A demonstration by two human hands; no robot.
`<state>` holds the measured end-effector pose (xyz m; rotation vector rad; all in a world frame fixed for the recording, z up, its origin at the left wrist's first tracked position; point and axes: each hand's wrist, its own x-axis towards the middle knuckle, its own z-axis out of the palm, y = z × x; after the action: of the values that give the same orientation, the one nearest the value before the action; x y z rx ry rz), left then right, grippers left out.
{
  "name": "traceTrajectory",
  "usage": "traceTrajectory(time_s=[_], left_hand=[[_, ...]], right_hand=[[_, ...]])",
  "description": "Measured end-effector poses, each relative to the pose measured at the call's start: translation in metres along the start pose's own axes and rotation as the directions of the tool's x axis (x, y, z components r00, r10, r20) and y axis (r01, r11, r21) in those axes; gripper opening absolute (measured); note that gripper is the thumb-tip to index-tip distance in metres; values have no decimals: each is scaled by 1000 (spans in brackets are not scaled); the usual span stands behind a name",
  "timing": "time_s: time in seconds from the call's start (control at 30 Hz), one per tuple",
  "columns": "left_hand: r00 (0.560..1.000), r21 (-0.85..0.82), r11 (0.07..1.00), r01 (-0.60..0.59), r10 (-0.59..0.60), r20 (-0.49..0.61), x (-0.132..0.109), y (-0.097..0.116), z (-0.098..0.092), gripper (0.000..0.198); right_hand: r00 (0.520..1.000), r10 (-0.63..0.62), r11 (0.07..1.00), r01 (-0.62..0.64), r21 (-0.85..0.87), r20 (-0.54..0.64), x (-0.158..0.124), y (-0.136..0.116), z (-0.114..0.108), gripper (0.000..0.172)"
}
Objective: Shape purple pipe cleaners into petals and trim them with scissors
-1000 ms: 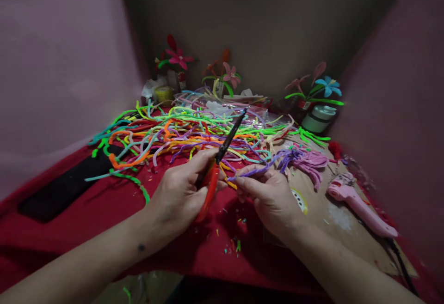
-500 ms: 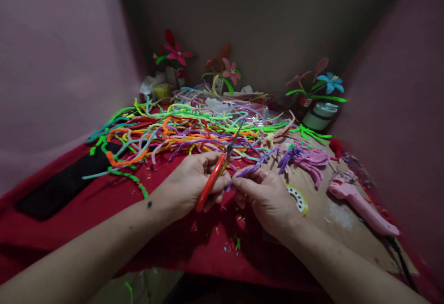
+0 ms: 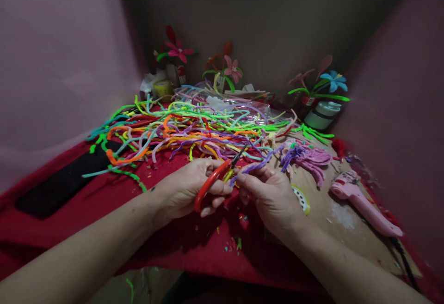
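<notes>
In the head view, my left hand [image 3: 196, 186] is closed around red-handled scissors [image 3: 215, 177], whose dark blades point up and to the right. Thumb and fingers of my right hand [image 3: 268, 188] pinch a purple pipe cleaner [image 3: 265, 161] that runs out over the hand toward the upper right. Its lower end lies between the two hands, close to the left fingertips; whether those touch it I cannot tell. A bundle of pink and purple pipe cleaners [image 3: 308, 156] lies just beyond my right hand.
Loose multicoloured pipe cleaners [image 3: 194, 128] spread across the red cloth [image 3: 166, 248]. To the right are a yellow-rimmed tape roll [image 3: 304, 200] and a pink glue gun [image 3: 367, 207] on cardboard [image 3: 333, 244]. Pipe-cleaner flowers [image 3: 333, 81] stand behind. A black flat item [image 3: 58, 188] lies left.
The scissors have turned in my left hand, their blades now tilting lower and further right. My right hand keeps its pinch on the purple pipe cleaner.
</notes>
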<state>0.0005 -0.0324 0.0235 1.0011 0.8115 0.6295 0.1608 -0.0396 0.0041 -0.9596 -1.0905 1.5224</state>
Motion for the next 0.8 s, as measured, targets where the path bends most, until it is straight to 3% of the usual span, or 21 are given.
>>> traceTrajectory(time_s=[0.27,0.47,0.8], left_hand=[[979,8,989,-147,146,-143,4,-4,3,25],[982,68,988,-141,148,-120,3,-7,2,17],[957,46,982,-182,188,-221,4,-7,5,23]], right_hand=[[1000,5,999,-6,37,5,2,2,-1,7],[997,64,997,-65,50,31,0,5,-2,16],[995,99,986,-97,-133,6,-1,-1,2,13]])
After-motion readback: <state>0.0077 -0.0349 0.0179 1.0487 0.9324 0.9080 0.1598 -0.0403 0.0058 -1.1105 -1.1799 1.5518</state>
